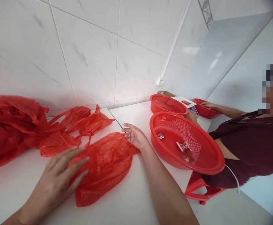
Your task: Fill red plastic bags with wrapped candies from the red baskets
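Observation:
A full-looking red plastic bag [105, 159] lies on the white table in front of me. My left hand [61, 178] is over its near left end, fingers stretched out and apart, the fingertips against the bag or just above it. At the bag's far right end is my right hand [136, 137], palm partly showing. Its fingers are loosely bent and apart, and the lower ones touch the gathered plastic. The bag's contents are hidden. Crumpled red bags [80, 125] lie just beyond, beside a larger heap of red bags [12, 131] at the left.
A large red basket [211, 162] with several small wrapped packets [184, 146] stands right of my right arm. Behind it are another red basket [152, 107] and a co-worker [246, 147] with a hand in a further basket [204, 112]. A tiled wall [91, 56] bounds the table.

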A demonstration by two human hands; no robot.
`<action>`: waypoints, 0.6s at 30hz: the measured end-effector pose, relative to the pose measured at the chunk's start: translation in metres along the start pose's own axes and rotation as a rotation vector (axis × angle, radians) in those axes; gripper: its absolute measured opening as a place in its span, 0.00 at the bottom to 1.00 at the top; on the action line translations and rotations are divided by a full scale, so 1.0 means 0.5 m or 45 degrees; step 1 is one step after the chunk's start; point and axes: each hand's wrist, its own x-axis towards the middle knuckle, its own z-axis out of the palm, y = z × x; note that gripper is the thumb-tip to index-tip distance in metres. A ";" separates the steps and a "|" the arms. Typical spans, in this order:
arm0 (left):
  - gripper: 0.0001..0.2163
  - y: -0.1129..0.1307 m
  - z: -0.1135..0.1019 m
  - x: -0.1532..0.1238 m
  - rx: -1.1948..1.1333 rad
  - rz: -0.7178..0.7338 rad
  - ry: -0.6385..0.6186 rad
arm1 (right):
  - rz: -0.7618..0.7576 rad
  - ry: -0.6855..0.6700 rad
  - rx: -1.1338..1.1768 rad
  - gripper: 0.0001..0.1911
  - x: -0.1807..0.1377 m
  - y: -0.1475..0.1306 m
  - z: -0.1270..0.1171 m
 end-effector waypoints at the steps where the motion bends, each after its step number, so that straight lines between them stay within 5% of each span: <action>1: 0.17 -0.001 -0.001 -0.001 0.001 -0.047 0.032 | -0.017 0.011 -0.056 0.19 -0.003 -0.005 0.008; 6: 0.15 -0.009 0.008 0.006 -0.075 -0.192 -0.012 | -0.192 0.104 -0.361 0.14 -0.071 -0.055 0.081; 10: 0.20 -0.008 0.013 0.008 -0.082 -0.301 0.020 | -0.544 0.327 -0.868 0.11 -0.177 -0.142 0.120; 13: 0.22 -0.009 0.015 0.006 -0.104 -0.401 0.019 | -0.569 0.501 -1.214 0.10 -0.222 -0.215 0.062; 18: 0.19 -0.005 0.015 0.005 -0.137 -0.577 0.018 | -0.302 0.815 -1.704 0.19 -0.232 -0.279 -0.140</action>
